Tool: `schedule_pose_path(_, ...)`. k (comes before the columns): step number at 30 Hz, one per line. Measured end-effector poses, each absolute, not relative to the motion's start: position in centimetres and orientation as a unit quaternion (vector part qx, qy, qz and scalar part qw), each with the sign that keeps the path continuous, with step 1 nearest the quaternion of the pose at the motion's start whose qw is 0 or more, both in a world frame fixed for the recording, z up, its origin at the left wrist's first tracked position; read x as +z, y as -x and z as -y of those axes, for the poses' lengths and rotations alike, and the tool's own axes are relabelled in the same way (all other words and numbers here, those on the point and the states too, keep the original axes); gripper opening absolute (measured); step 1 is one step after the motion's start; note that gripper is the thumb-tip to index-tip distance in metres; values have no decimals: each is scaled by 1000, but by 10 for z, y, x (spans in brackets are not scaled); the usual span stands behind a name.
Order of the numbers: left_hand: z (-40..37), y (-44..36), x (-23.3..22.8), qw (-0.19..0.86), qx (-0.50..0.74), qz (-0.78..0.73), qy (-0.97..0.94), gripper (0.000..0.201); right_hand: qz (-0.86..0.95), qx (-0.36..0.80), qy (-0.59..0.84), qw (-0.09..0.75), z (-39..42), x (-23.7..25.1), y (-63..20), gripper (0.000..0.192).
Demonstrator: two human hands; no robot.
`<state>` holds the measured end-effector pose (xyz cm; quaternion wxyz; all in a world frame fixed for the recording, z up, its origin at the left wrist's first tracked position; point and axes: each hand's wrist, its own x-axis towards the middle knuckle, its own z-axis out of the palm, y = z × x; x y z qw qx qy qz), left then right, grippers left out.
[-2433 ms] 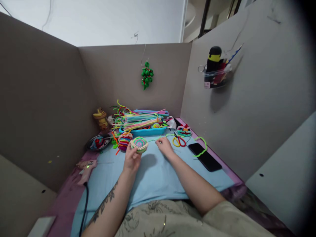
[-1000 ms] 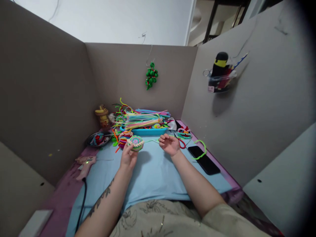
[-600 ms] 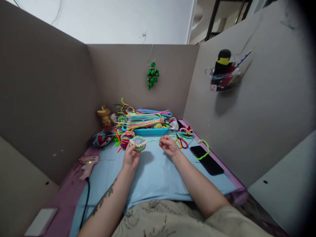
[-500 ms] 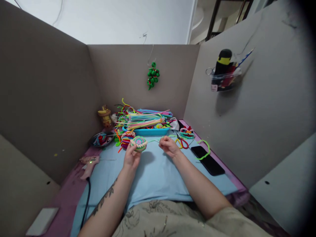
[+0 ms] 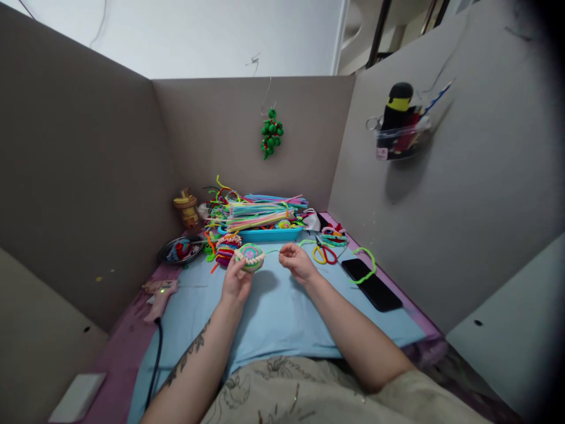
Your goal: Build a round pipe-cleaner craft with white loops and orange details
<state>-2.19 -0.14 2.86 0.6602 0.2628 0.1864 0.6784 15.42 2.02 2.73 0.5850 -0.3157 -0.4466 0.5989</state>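
My left hand (image 5: 237, 280) is closed around the lower left of a round coiled piece (image 5: 251, 257), striped pink, green and cream like pipe cleaners. A thin green strand (image 5: 272, 252) runs from its right side to my right hand (image 5: 298, 264), whose fingertips pinch the far end. Both hands are held above the blue cloth (image 5: 282, 312). Just behind my left hand lies a multicoloured striped bundle (image 5: 226, 250). Scissors with red and yellow handles (image 5: 324, 254) rest to the right of my right hand.
A blue tray (image 5: 273, 235) heaped with pipe cleaners (image 5: 260, 215) stands at the back. On the left are a metal bowl (image 5: 179, 250) and a pink glue gun (image 5: 161, 297) with its cord. A black phone (image 5: 373, 287) lies right, a bright green pipe cleaner (image 5: 369, 265) across it.
My right hand has shifted slightly left, closer to the coiled piece, and the strand between the hands is shorter. My left hand keeps its hold.
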Motion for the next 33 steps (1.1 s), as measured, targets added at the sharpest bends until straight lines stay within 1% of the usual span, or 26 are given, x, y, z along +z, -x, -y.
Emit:
schedule_pose_path(3,2,22,29,660,678,-191,-261,43,456,584,333,583,-23,25,-154,26)
schedule_pose_path(5,2,21,29,660,677,-193,-262,43,489,553,347,579,-23,23,-153,24)
schedule_pose_path(7,3,20,30,660,678,-194,-260,43,534,498,357,582,-21,21,-150,21)
schedule_pose_path(10,4,18,31,656,682,-198,-254,41,598,399,352,599,-13,22,-145,12)
schedule_pose_path(12,5,17,31,654,683,-201,-256,41,619,359,343,608,-8,24,-141,9)
schedule_pose_path(15,6,17,32,653,683,-204,-256,40,617,358,354,604,-1,27,-137,9)
schedule_pose_path(20,5,17,32,651,681,-204,-266,39,625,390,384,556,5,27,-136,16)
schedule_pose_path(23,4,17,31,653,678,-202,-270,42,638,380,403,534,8,27,-136,18)
schedule_pose_path(25,4,17,31,653,677,-203,-271,43,655,337,410,538,9,29,-135,16)
schedule_pose_path(27,4,17,31,655,676,-204,-269,43,673,255,403,565,9,31,-136,8)
schedule_pose_path(28,4,17,31,656,675,-203,-269,43,681,213,394,579,9,31,-136,7)
schedule_pose_path(29,4,17,31,658,674,-201,-270,43,688,181,383,590,8,31,-137,10)
schedule_pose_path(30,4,17,30,658,674,-200,-271,44,697,162,371,592,8,31,-138,11)
schedule_pose_path(32,4,16,30,654,676,-200,-275,46,724,152,352,574,7,30,-139,3)
schedule_pose_path(33,4,15,29,651,677,-203,-277,46,738,150,343,561,8,30,-140,7)
